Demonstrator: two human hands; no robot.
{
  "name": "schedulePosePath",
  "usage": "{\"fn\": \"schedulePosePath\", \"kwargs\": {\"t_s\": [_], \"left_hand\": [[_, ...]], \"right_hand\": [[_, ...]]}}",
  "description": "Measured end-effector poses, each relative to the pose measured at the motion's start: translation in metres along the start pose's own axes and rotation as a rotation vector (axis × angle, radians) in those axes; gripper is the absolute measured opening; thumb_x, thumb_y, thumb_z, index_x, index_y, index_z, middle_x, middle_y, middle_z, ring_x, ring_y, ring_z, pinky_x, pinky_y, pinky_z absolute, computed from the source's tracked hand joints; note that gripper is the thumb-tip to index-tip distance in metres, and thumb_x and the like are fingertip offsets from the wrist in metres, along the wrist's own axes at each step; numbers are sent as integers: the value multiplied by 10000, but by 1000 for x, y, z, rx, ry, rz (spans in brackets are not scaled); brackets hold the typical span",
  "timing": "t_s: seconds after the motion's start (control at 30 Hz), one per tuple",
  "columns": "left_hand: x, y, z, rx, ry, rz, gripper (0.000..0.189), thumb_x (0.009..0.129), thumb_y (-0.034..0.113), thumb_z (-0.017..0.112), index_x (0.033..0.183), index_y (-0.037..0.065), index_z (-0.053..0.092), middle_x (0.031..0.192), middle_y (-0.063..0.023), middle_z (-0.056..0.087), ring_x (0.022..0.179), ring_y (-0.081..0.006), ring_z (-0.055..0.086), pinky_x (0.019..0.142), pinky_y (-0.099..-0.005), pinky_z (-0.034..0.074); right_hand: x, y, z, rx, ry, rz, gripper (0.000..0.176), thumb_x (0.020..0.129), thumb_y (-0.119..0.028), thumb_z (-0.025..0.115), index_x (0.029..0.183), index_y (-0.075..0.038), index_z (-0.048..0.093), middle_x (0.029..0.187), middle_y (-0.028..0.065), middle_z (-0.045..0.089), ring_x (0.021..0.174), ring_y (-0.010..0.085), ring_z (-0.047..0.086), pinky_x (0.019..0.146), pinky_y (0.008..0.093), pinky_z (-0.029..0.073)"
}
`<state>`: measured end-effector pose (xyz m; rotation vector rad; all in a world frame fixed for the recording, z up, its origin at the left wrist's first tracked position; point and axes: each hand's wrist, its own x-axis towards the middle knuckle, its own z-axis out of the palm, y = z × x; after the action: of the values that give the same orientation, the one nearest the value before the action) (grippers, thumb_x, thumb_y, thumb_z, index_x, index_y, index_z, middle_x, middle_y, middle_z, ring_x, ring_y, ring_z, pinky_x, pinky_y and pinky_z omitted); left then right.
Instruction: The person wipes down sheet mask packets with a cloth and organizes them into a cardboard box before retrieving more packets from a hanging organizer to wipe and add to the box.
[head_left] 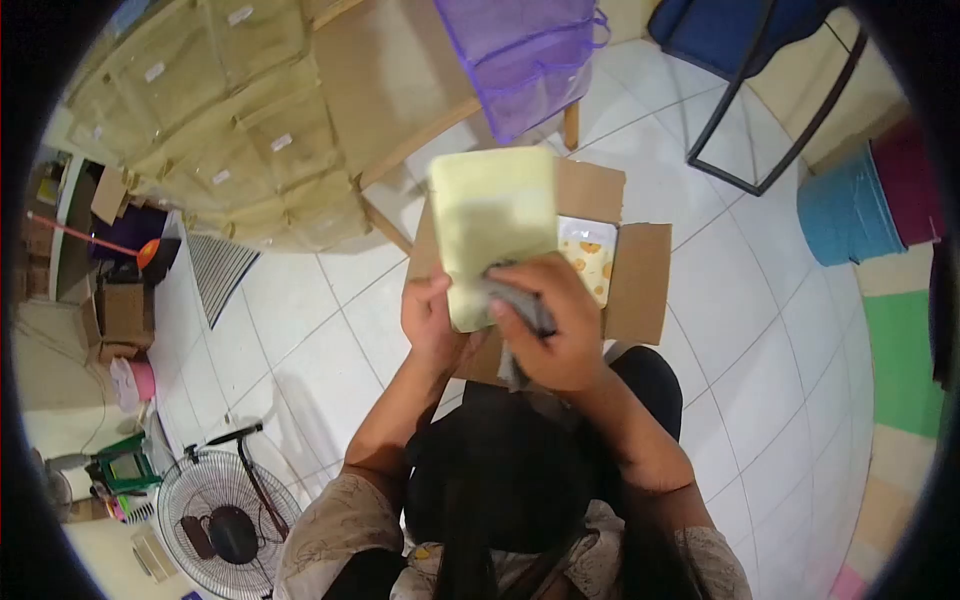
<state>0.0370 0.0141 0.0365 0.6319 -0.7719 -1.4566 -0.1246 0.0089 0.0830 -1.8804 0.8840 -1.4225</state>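
Observation:
My left hand point(430, 315) grips the lower left edge of a pale yellow rectangular piece with rounded corners point(495, 195), perhaps a plastic tray or lid. It is held up above the open cardboard box and slightly blurred. My right hand point(560, 330) is closed on a grey cloth point(520, 302), which lies against the lower part of the yellow face. One end of the cloth hangs below the hand. Inside the cardboard box point(640, 285) lies a white item with a yellow-orange pattern point(588, 255), partly hidden by the yellow piece and my right hand.
A standing fan point(230, 535) is at lower left on the white tiled floor point(740, 330). Yellow hanging pocket organizers point(230, 120) and a purple one point(530, 75) hang ahead. A dark-framed chair point(740, 170) stands at upper right, near a blue bin point(850, 210).

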Motion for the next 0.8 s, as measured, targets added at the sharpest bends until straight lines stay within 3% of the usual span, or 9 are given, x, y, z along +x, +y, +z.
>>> {"fn": "schedulePosePath", "kwargs": {"t_s": [0.07,0.13,0.27,0.37,0.47,0.6,0.67,0.73,0.8], "left_hand": [[6,3,24,-391,-261,-53,529,924,278,418,1367,-12,417,1316,-170,527,1195,-287,530,1003,-395,434],[9,-5,16,-348,-278,-93,519,959,317,415,1364,-8,418,1313,-163,527,1180,-288,539,988,-392,442],[4,-12,15,-99,-131,-168,552,989,396,427,1377,3,401,1320,-156,523,1171,-290,546,983,-390,443],[6,-7,32,48,-48,-70,602,981,430,442,1402,5,373,1360,-167,495,1206,-304,525,998,-411,432],[1,-5,46,56,-36,-63,622,982,437,438,1415,-3,357,1374,-169,480,1232,-310,502,1012,-427,422],[3,-10,22,-223,-109,-58,672,975,490,431,1423,-4,349,1389,-161,468,1257,-318,480,1031,-452,403],[11,-5,15,-288,-180,-23,666,984,499,410,1422,0,354,1392,-156,469,1263,-312,478,1043,-452,393],[14,1,41,-107,33,-26,656,996,506,381,1421,7,360,1396,-153,467,1273,-301,472,1054,-444,385],[13,-3,52,-55,160,-27,642,1017,518,315,1421,22,368,1404,-147,462,1291,-279,460,1076,-421,366]], "right_hand": [[-5,-2,3,-71,20,-33,326,796,-23,653,1120,-27,612,1020,148,578,877,313,612,751,358,515],[-6,-1,-2,-150,-42,-76,348,752,-10,683,1096,-35,640,1026,141,589,862,308,618,726,361,517],[-6,6,-2,-306,26,-178,387,696,11,696,1077,-48,661,1033,131,589,848,317,618,687,376,520],[2,3,-3,-303,113,-124,357,756,-27,671,1109,-34,614,1032,150,577,880,332,619,718,405,516],[18,22,-6,-332,389,-34,314,780,-16,648,1092,-30,612,1032,162,588,890,348,620,741,409,513],[15,11,-11,-263,212,5,281,798,-33,636,1077,-36,608,1003,153,607,893,349,628,750,411,511],[5,5,-5,-275,44,-115,312,758,-31,657,1068,-58,644,1002,124,619,872,314,635,737,392,515],[-1,7,3,-279,-83,-241,365,715,-70,678,1078,-108,671,1012,91,624,847,290,639,715,383,518],[0,6,5,-305,-33,-216,353,726,-62,671,1075,-112,671,1013,90,624,846,285,640,708,380,517]]}}
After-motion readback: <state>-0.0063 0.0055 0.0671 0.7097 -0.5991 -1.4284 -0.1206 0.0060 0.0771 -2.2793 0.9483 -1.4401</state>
